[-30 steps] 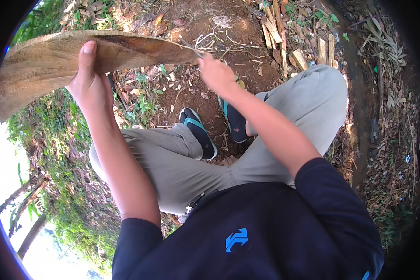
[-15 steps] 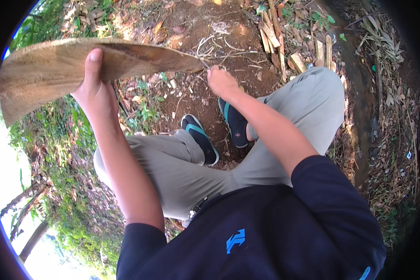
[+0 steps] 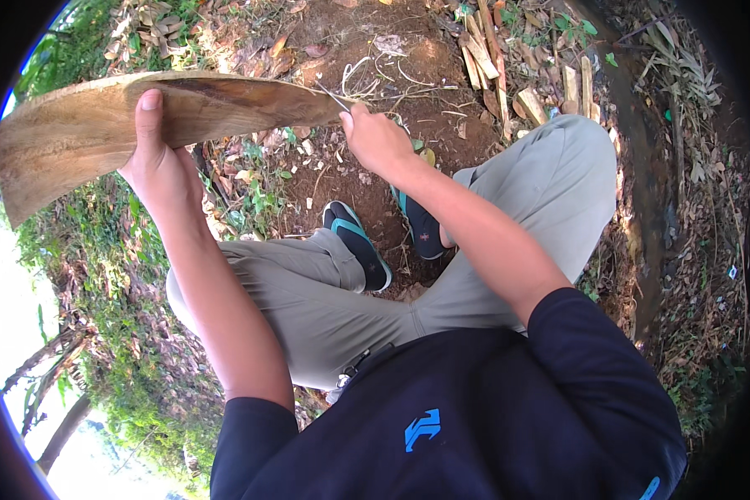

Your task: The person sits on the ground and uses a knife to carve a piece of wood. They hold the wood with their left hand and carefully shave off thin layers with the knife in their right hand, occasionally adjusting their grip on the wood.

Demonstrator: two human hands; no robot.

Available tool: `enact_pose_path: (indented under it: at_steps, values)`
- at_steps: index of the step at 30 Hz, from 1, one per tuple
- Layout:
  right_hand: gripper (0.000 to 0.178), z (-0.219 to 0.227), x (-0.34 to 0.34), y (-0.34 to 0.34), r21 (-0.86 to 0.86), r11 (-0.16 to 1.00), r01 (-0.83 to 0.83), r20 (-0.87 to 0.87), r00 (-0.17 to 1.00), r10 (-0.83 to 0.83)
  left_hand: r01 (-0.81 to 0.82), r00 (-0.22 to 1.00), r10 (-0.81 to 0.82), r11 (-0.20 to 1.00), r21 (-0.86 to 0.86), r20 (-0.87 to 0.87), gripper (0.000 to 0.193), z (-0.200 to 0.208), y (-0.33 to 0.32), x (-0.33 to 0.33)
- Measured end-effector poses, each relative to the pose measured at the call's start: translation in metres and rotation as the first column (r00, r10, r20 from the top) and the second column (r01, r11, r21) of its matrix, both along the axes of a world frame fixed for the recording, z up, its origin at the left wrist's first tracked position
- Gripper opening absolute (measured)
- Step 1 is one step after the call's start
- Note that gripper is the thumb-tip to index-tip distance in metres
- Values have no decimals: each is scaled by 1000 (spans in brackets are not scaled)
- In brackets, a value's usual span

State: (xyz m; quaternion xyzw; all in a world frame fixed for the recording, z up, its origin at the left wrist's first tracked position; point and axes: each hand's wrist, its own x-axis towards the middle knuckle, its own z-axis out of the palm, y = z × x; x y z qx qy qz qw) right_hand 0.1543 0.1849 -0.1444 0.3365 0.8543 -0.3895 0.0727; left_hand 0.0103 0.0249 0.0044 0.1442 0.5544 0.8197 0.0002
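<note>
A long, curved brown sheet (image 3: 100, 125), like a dry palm sheath, stretches from the left rim toward the middle and tapers at its right end. My left hand (image 3: 162, 167) grips its lower edge, thumb lying over the face and the other fingers mostly hidden behind. At the narrow end my right hand (image 3: 379, 142) is closed around a small knife, whose handle is hidden in the fist. The thin knife blade (image 3: 333, 97) points up and left and crosses the sheet's tip.
Pale thin strips (image 3: 375, 79) lie on the brown soil beyond my right hand. Split wood pieces (image 3: 479, 58) rest at the upper right among dry leaves. My sandalled feet (image 3: 354, 242) are below the sheet, between my bent knees. Green plants (image 3: 258, 196) grow on the left.
My right hand has moved a little left and up along the sheet's narrow end, and more of the blade shows. My left hand and the sheet have barely shifted.
</note>
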Motion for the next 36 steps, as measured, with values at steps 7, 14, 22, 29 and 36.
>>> enact_pose_path:
  at_steps: [7,14,22,29,36]
  values:
    - [39,-82,10,30,64,998,9,180,983,-20,63,997,-66,996,-57,-43,58,-10,-3,-6]
    - [41,-90,0,54,-382,916,125,262,965,-23,57,998,-59,996,-71,-27,47,-18,-9,-11]
    - [43,-31,19,6,-52,997,58,38,998,-56,-10,999,9,999,-34,-37,56,-2,0,1]
    - [49,-60,27,24,-121,982,144,280,954,-105,12,1000,-12,1000,3,-19,58,-8,-12,-17]
    - [37,-55,23,44,-23,973,228,231,949,-217,-11,995,9,1000,-19,-98,75,-17,-14,-27]
